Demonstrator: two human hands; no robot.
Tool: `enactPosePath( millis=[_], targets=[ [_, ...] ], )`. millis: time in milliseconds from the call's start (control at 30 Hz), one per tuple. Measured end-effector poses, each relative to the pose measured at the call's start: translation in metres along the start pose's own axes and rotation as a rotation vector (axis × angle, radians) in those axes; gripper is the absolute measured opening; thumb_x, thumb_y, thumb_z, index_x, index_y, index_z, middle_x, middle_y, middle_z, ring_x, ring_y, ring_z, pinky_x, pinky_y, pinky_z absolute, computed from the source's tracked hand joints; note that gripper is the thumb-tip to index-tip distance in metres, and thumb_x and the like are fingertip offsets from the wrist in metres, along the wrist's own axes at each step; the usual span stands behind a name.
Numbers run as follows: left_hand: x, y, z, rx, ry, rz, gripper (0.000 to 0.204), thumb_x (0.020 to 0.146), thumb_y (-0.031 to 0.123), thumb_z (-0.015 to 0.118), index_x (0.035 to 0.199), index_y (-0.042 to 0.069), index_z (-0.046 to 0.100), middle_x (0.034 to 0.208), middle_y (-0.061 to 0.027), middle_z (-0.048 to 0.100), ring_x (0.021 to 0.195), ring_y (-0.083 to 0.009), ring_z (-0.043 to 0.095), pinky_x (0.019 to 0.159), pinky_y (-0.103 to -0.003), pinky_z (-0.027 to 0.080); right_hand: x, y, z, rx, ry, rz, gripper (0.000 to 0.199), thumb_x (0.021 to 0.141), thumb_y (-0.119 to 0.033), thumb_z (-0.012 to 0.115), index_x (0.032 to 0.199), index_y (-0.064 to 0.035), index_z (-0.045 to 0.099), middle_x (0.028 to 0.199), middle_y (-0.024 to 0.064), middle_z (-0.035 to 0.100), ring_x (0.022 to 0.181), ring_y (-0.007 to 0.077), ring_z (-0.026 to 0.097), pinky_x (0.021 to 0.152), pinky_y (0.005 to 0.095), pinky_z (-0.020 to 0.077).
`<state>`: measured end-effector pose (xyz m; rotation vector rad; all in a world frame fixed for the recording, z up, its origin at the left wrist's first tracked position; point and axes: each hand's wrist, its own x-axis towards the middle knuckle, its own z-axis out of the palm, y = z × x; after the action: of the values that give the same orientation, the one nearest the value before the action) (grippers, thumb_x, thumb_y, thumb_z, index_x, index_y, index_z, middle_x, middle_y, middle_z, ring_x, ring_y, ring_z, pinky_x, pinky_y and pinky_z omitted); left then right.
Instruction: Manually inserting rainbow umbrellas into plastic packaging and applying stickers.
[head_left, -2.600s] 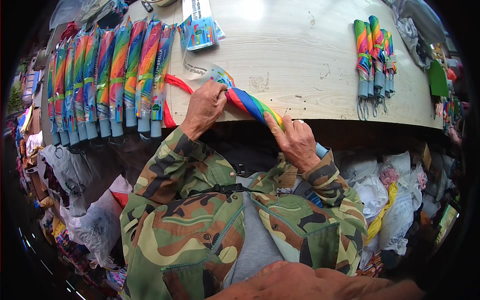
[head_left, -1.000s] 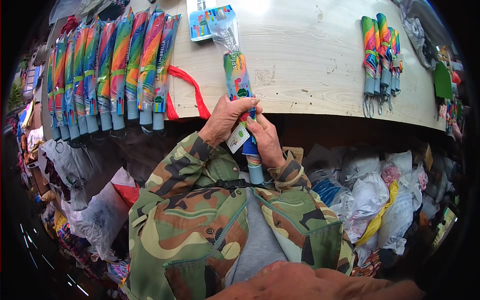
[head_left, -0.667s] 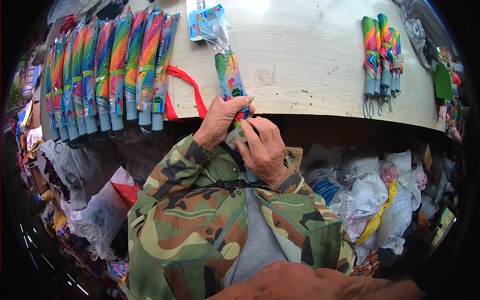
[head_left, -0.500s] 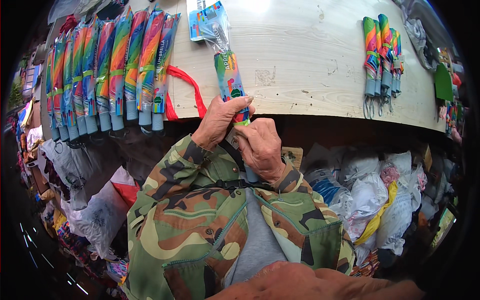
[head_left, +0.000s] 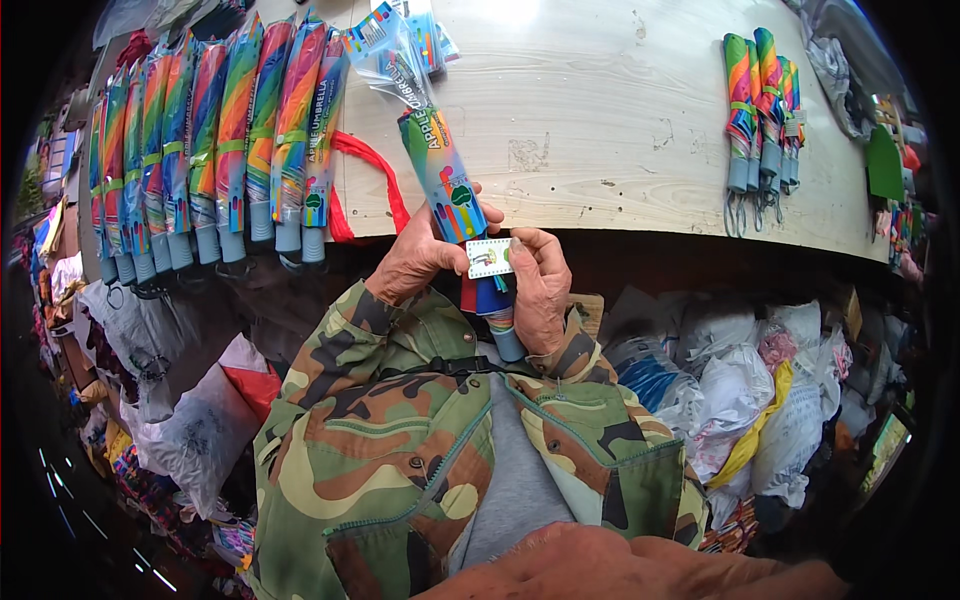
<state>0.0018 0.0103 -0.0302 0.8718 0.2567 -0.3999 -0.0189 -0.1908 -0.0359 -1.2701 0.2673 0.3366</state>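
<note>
A folded rainbow umbrella (head_left: 490, 300), partly inside a clear printed plastic sleeve (head_left: 440, 170), slants between my hands at the table's front edge. My left hand (head_left: 413, 257) wraps round it from the left at the sleeve's lower end. With thumb and fingers, my right hand (head_left: 540, 290) pinches a small white card tag (head_left: 489, 258) with a picture on it, lying across the umbrella. Below the tag, the umbrella's grey-blue handle (head_left: 507, 344) points toward my body. The sleeve's upper end is loose and unfilled.
Several sleeved rainbow umbrellas (head_left: 235, 150) lie in a row at the left of the pale table (head_left: 600, 130). A red strap (head_left: 375, 160) lies beside them. More sleeves (head_left: 425, 35) are at the far middle, and unsleeved umbrellas (head_left: 767, 115) at the right. Stuffed plastic bags (head_left: 740, 400) crowd below.
The umbrella has tilted, its sleeved top swinging left. My right hand has shifted slightly right and down, and the white tag now lies face up. More of the handle shows.
</note>
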Motion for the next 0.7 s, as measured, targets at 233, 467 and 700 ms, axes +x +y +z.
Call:
enactPosePath(
  millis=[233, 467, 700],
  targets=[
    [-0.014, 0.003, 0.006, 0.187, -0.003, -0.010, 0.132, 0.065, 0.021, 0.108, 0.167, -0.002, 0.028, 0.145, -0.0181, 0.067, 0.135, -0.0285, 0.066, 0.119, -0.043, 0.053, -0.006, -0.003, 0.003, -0.090, 0.036, 0.026, 0.023, 0.112, -0.021, 0.069, 0.119, -0.0001, 0.063, 0.099, 0.0010, 0.068, 0.088, 0.0043, 0.061, 0.078, 0.0238, 0.0535],
    [-0.015, 0.007, 0.018, 0.252, 0.148, -0.065, 0.080, 0.093, 0.012, 0.079, 0.160, -0.005, 0.038, 0.140, -0.0172, 0.070, 0.126, -0.0247, 0.070, 0.114, -0.041, 0.055, -0.015, -0.008, 0.013, -0.642, -0.069, -0.517, 0.044, 0.105, -0.013, 0.076, 0.143, 0.0049, 0.062, 0.123, 0.0226, 0.070, 0.102, 0.0359, 0.076, 0.088, 0.0403, 0.0608],
    [-0.013, 0.003, 0.020, 0.104, 0.176, 0.090, 0.075, 0.096, 0.024, 0.081, 0.154, -0.004, 0.042, 0.132, -0.0192, 0.072, 0.120, -0.0280, 0.072, 0.110, -0.045, 0.057, -0.024, -0.001, 0.021, -0.740, -0.142, -0.529, 0.050, 0.104, -0.014, 0.076, 0.148, 0.0026, 0.059, 0.119, 0.0218, 0.071, 0.097, 0.0400, 0.078, 0.078, 0.0444, 0.0634]
  ],
)
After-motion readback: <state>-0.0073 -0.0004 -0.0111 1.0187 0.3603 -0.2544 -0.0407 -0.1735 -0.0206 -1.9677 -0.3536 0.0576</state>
